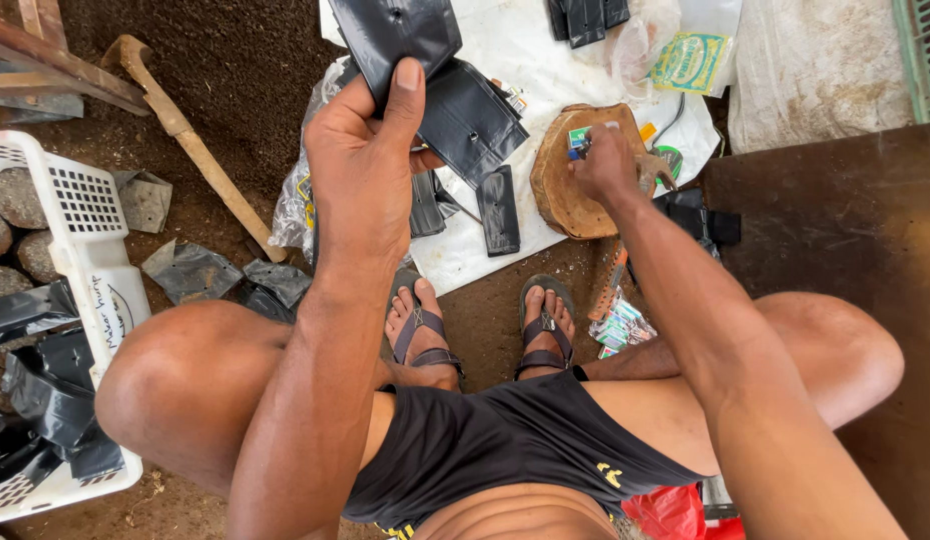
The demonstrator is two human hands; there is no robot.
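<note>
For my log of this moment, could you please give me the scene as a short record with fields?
Left hand: raised, thumb clamping a flat black plastic bag.
Right hand: resting on a round wooden block, fingers at a small item too small to identify.
Ground: white sheet under more black bags.
Left side: white slotted plastic basket.

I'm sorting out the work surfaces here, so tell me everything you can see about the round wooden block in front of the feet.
The round wooden block is a thick, tan-brown slice of log with a rough, uneven edge. It lies flat, partly on a white sheet and partly on the soil. The right hand rests on its top, fingers on a small, colourful packet. Black plastic bags lie just beside it.
</note>
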